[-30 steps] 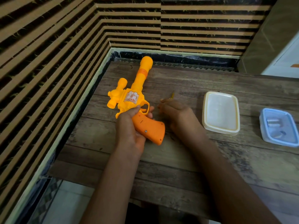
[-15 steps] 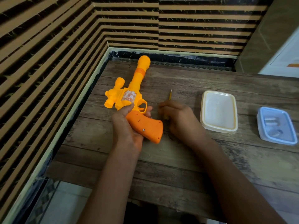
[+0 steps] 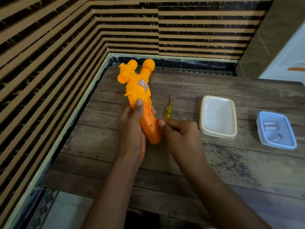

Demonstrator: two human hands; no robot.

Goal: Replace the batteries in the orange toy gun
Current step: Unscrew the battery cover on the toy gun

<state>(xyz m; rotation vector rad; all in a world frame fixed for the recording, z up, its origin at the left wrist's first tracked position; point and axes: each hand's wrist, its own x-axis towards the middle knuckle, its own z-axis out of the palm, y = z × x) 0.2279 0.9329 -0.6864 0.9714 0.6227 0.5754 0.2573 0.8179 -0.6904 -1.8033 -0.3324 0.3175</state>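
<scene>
The orange toy gun [image 3: 140, 90] is lifted off the wooden table, its barrel pointing away toward the wall corner. My left hand [image 3: 132, 129] grips it around the top of the darker orange grip, thumb lying on the yellow body. A small screw [image 3: 151, 125] shows on the grip's side. My right hand [image 3: 178, 131] is at the grip's right edge, fingers curled, fingertips touching the grip. A small yellow-handled screwdriver [image 3: 169, 108] lies on the table just beyond my right hand.
A white-rimmed clear container [image 3: 218, 99] sits right of the screwdriver. Farther right, a blue-rimmed container [image 3: 262, 139] holds batteries [image 3: 269, 125]. Striped walls close the table's left and far sides. A white cabinet [image 3: 290, 60] stands at the far right.
My left hand raised the gun off the table and turned it more upright. My right hand let go of the screwdriver, which now lies on the table, and moved to the gun's grip.
</scene>
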